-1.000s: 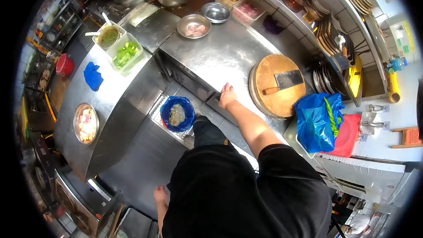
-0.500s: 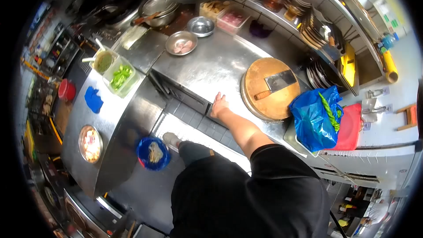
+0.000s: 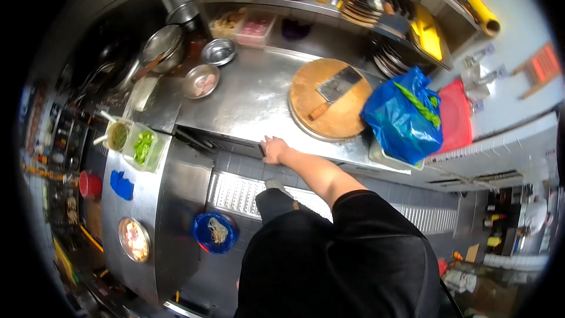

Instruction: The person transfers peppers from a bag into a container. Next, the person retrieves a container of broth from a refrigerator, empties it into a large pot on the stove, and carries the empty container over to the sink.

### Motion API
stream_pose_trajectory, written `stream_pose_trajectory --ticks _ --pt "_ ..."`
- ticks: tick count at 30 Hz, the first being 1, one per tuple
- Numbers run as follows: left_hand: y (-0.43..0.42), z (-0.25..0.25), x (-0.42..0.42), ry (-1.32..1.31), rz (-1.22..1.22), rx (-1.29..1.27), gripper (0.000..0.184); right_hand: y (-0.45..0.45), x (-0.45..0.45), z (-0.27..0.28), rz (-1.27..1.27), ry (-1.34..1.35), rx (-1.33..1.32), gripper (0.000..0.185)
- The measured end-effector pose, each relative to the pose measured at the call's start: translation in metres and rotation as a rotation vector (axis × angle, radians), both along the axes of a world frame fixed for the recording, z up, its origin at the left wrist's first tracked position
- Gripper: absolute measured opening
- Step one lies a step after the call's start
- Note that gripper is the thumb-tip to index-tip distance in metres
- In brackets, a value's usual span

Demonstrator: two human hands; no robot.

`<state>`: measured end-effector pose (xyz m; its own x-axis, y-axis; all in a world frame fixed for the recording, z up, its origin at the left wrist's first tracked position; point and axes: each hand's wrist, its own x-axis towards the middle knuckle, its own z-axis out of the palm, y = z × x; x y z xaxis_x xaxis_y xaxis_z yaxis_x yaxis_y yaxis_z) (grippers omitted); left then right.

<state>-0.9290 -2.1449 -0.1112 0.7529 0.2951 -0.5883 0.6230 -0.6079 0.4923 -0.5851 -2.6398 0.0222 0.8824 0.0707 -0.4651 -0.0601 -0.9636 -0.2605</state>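
Observation:
My right hand (image 3: 273,149) reaches out to the front edge of the steel counter (image 3: 235,115). Its fingers are apart over that edge and hold nothing I can see. A dark slot or handle in the counter's front lies just beside the fingertips; whether they touch it I cannot tell. To the right of the hand, a round wooden chopping board (image 3: 306,85) bears a cleaver (image 3: 340,85) with a wooden handle. Beyond the hand, at the upper left, a steel bowl (image 3: 191,86) holds pale pink pieces. My left hand does not show.
A blue plastic bag (image 3: 394,121) with green peppers on it sits right of the board. On the left counter (image 3: 132,203) are a tub of cut green vegetables (image 3: 142,147), a blue cloth (image 3: 121,185) and a bowl of food (image 3: 135,239). A blue-lined bin (image 3: 206,224) stands on the floor.
The view has turned and shifted. My right hand has moved left along the counter edge and lies lower against it, with more of the floor grating in sight.

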Motion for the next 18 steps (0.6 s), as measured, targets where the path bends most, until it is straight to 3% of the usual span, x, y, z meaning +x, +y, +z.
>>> stream_pose_trajectory --ticks 4,6,7,8,9,10,12,14,18 --pt "0.003 0.005 0.037 -0.003 -0.108 0.019 0.023 -0.002 -0.106 -0.048 -0.068 -0.052 0.343 0.079" --pt "-0.001 0.006 0.06 0.01 -0.169 0.033 0.024 -0.024 -0.171 -0.044 -0.162 0.319 0.484 0.079" --pt "-0.003 0.007 0.072 0.012 -0.206 0.039 0.025 -0.036 -0.211 -0.054 -0.306 0.3 0.608 0.079" --pt "-0.006 0.009 0.085 0.012 -0.236 0.046 0.025 -0.049 -0.255 -0.073 -0.448 0.272 0.73 0.08" --pt "-0.013 0.013 0.101 0.007 -0.273 0.051 0.025 -0.071 -0.289 -0.148 -0.451 0.182 0.728 0.08" --pt "-0.018 0.013 0.115 0.005 -0.308 0.055 0.026 -0.086 -0.312 -0.067 -0.493 0.351 0.495 0.075" --pt "-0.035 0.02 0.144 -0.011 -0.385 0.062 0.026 -0.12 -0.37 -0.117 -0.373 0.588 0.08 0.064" --pt "-0.055 0.023 0.173 -0.032 -0.459 0.073 0.027 -0.142 -0.395 -0.086 -0.431 0.642 0.078 0.056" --pt "-0.113 0.033 0.221 -0.105 -0.587 0.068 0.029 -0.163 -0.401 -0.016 -0.641 0.031 0.296 0.053"
